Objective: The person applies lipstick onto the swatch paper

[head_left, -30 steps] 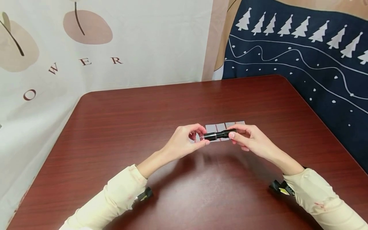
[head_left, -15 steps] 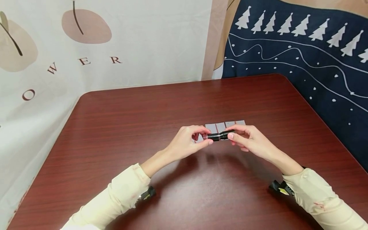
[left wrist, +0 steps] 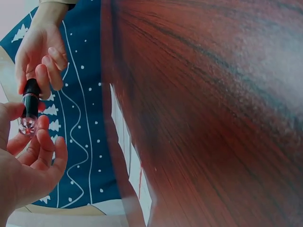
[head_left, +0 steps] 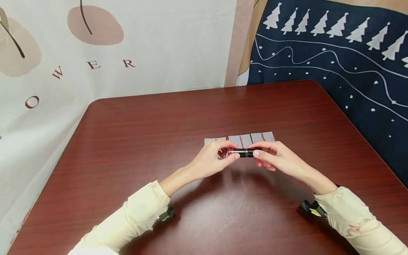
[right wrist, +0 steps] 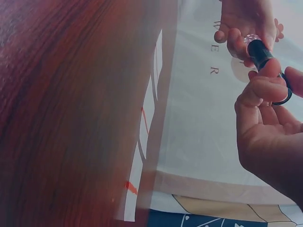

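Observation:
A short black lipstick (head_left: pixel 243 152) with a clear, faceted end lies level between my two hands, above the table. My left hand (head_left: pixel 208 161) pinches it at the clear end, thumb in front and fingers behind. At the opposite, black end my right hand (head_left: pixel 282 157) grips it between thumb and fingers. In the left wrist view the clear pinkish end (left wrist: pixel 28 126) shows beneath the black body. A rounded black rim (right wrist: pixel 285 94) shows at the right hand's end in the right wrist view. Fingers hide parts of both ends.
Behind the hands, white paper strips (head_left: pixel 245 140) with red and brown lines lie on the dark reddish table (head_left: pixel 159 120). A pale cloth (head_left: pixel 178 46) hangs at the back and left, a navy tree-print cloth (head_left: pixel 318 60) at the right.
My left hand has moved right, toward the right hand. The lipstick's two sections have come together, and it looks shorter. More of the paper strips shows on the left.

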{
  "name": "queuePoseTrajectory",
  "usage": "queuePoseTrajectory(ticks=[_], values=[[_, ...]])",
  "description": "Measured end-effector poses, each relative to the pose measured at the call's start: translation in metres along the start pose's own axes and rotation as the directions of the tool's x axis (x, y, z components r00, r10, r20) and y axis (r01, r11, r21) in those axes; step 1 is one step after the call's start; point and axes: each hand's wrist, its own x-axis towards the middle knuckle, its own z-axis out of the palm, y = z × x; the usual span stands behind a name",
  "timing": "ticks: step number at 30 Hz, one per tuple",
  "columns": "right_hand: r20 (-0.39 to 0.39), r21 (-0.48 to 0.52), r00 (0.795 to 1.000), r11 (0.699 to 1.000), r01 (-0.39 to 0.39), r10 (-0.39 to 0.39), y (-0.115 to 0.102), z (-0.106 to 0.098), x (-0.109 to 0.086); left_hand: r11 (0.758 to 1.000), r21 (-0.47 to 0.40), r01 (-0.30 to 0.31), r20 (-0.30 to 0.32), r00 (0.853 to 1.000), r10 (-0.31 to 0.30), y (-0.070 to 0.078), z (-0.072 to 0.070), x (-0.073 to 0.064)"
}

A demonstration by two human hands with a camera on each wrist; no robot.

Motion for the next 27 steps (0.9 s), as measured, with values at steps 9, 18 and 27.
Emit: queuePoseTrajectory(ticks=[9,18,27], values=[[0.059,0.034,0.998,0.999,0.017,-0.019,-0.001,0.003,0.0,0.999,-0.037,0.032,0.028,0.999,-0.031,0.004,0.007,0.0],[0.113,0.039,0.992,0.998,-0.056,0.051,-0.004,0.009,-0.002,0.999,0.041,-0.005,0.056,0.998,0.003,0.015,0.015,-0.005],[0.085,-0.063,0.995,0.997,-0.041,0.047,-0.002,0.012,-0.003,0.992,0.124,0.001,0.098,0.995,-0.013,0.016,0.019,-0.009]])
